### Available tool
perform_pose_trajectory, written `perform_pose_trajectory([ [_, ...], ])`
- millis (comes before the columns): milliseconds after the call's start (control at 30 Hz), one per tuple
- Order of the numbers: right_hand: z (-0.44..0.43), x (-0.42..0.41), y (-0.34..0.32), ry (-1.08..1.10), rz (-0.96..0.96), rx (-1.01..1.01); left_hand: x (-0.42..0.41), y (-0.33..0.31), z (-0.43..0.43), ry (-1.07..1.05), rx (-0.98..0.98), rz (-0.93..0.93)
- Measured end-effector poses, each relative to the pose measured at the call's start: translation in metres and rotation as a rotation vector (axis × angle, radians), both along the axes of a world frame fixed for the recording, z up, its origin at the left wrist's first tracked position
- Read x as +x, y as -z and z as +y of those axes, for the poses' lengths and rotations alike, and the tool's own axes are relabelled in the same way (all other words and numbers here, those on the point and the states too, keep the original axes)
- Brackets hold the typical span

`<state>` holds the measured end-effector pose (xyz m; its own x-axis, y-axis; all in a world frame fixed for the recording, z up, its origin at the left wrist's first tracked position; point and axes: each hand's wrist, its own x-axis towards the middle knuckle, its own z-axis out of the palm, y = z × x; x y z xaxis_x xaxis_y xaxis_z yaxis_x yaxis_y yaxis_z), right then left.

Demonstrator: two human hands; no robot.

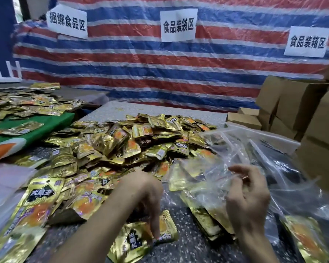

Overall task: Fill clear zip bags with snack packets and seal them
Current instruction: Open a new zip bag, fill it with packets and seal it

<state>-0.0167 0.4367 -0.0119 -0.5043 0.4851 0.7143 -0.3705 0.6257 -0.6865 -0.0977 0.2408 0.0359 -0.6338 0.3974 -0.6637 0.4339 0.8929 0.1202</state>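
A big heap of gold snack packets (122, 141) covers the speckled table (188, 249). My left hand (146, 194) reaches down near the front edge and pinches a gold snack packet (166, 227) by its lower end, beside another packet (130, 242). My right hand (249, 202) grips the rim of a clear zip bag (203, 188), holding it up; several gold packets (209, 219) show through the plastic inside it.
More clear bags (264, 149) lie piled at the right, with a filled one (306, 238) at the bottom right. Brown cardboard boxes (302, 111) stack along the right side. A green cloth (36, 126) with more packets lies at the left. A striped tarp wall (160, 73) stands behind.
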Motion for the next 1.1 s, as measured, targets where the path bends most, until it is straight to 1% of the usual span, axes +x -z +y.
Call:
perform_pose_trajectory([
  [67,0.001,0.0,0.0,-0.007,0.013,0.045,0.005,0.011,0.016,0.03,-0.071,0.044],
  [100,0.001,0.0,-0.001,-0.014,0.028,0.073,0.005,0.014,0.018,0.037,-0.071,0.057],
  [233,0.003,-0.004,-0.005,-0.075,0.024,0.143,-0.008,0.005,0.005,0.009,0.097,0.087],
  [300,0.004,-0.008,-0.014,-0.128,-0.024,0.182,-0.016,-0.009,-0.015,-0.011,0.232,0.039],
  [367,0.004,-0.012,-0.029,-0.194,-0.102,0.277,-0.019,-0.026,-0.041,-0.049,0.48,-0.073],
  [400,0.003,-0.014,-0.038,-0.232,-0.145,0.341,-0.018,-0.035,-0.057,-0.076,0.643,-0.107],
  [467,0.0,-0.015,-0.059,-0.323,-0.231,0.467,-0.014,-0.049,-0.088,-0.183,1.01,-0.104],
  [533,-0.004,-0.016,-0.078,-0.42,-0.321,0.569,-0.009,-0.061,-0.109,-0.264,1.407,-0.042],
  [600,-0.012,-0.015,-0.093,-0.522,-0.411,0.629,-0.003,-0.076,-0.114,-0.292,1.719,0.079],
  [667,-0.022,-0.014,-0.102,-0.626,-0.468,0.686,0.006,-0.089,-0.106,-0.383,1.908,0.179],
  [700,-0.027,-0.014,-0.105,-0.658,-0.478,0.717,0.01,-0.092,-0.1,-0.432,1.959,0.22],
  [733,-0.032,-0.013,-0.107,-0.677,-0.469,0.734,0.015,-0.094,-0.091,-0.467,1.973,0.257],
  [767,-0.036,-0.012,-0.108,-0.688,-0.438,0.737,0.019,-0.094,-0.081,-0.493,1.945,0.31],
  [867,-0.043,-0.01,-0.111,-0.668,-0.308,0.661,0.022,-0.085,-0.053,-0.573,1.764,0.581],
  [900,-0.043,-0.01,-0.11,-0.65,-0.269,0.622,0.02,-0.082,-0.048,-0.606,1.723,0.654],
  [933,-0.043,-0.01,-0.11,-0.628,-0.231,0.592,0.018,-0.08,-0.046,-0.632,1.698,0.689],
  [1033,-0.04,-0.012,-0.109,-0.567,-0.157,0.549,0.012,-0.077,-0.046,-0.66,1.614,0.681],
  [1100,-0.042,-0.012,-0.108,-0.57,-0.148,0.542,0.011,-0.073,-0.043,-0.62,1.614,0.577],
])
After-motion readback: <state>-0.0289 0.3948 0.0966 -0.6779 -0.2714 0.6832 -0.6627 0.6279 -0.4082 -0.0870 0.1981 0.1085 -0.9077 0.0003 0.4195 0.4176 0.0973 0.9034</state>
